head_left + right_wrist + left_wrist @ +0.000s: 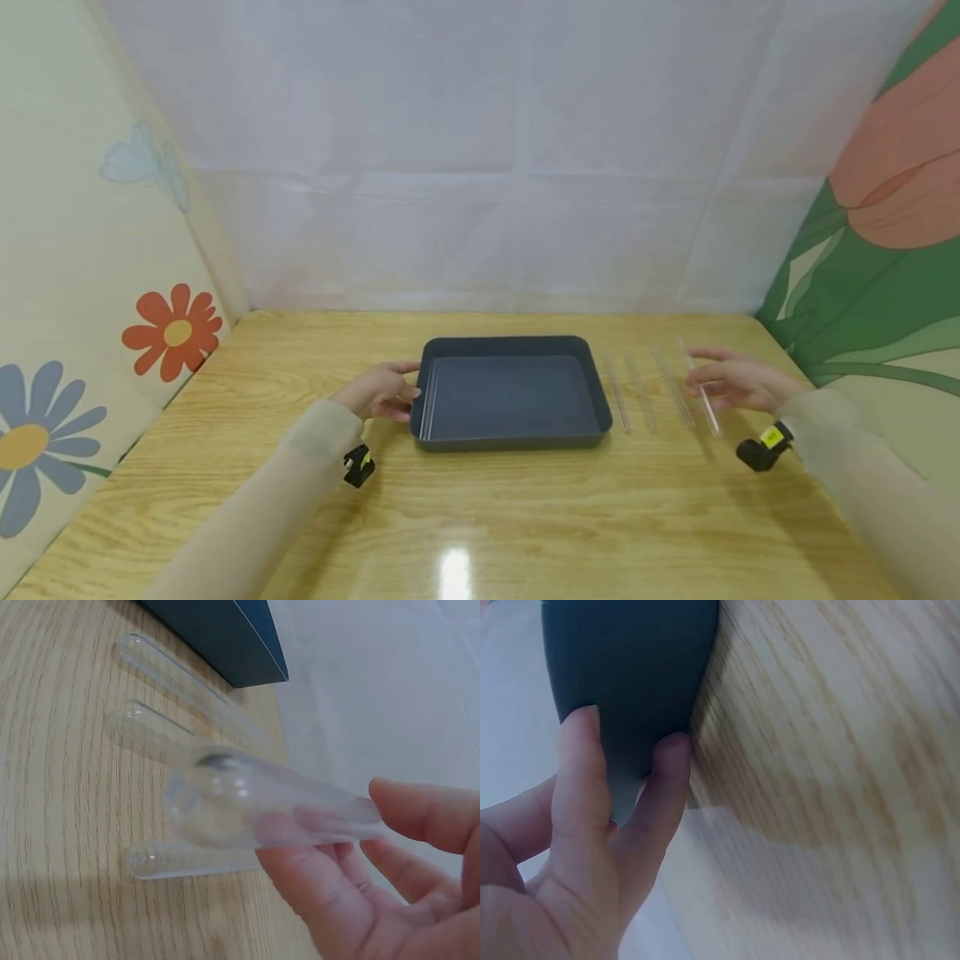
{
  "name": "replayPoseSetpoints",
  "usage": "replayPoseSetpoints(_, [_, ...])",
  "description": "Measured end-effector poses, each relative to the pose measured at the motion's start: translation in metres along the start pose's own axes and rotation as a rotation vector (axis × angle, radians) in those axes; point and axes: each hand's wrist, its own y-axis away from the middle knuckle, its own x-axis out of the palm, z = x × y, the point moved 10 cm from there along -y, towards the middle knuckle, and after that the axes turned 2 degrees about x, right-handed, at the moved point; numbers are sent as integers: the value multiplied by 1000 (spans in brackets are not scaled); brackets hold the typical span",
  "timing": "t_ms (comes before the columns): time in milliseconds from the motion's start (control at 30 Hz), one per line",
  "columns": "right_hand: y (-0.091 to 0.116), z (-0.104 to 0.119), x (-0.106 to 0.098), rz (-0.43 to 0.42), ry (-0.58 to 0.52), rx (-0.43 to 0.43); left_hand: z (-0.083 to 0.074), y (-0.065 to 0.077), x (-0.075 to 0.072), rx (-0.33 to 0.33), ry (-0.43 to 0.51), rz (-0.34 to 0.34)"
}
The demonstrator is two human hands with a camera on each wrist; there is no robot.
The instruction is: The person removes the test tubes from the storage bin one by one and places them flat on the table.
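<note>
One left hand (380, 392) is gripping the left end of the dark tray (517, 445), three clear tubes (617, 395) are lying right of it, and, farther right of it, a raised tube (281, 796) is being pinched by the right hand (738, 382).

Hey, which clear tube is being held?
The clear tube furthest right in the head view: the right hand grips it, while the three tubes left of it lie on the table.
</note>
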Motion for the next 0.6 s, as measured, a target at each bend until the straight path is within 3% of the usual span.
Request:
replayPoseSetpoints(400, [0, -6, -8, 3, -59, 26, 2, -1, 1, 3, 12, 6])
replayPoseSetpoints(600, [0, -8, -14, 3, -33, 28, 2, -3, 0, 3, 2, 3])
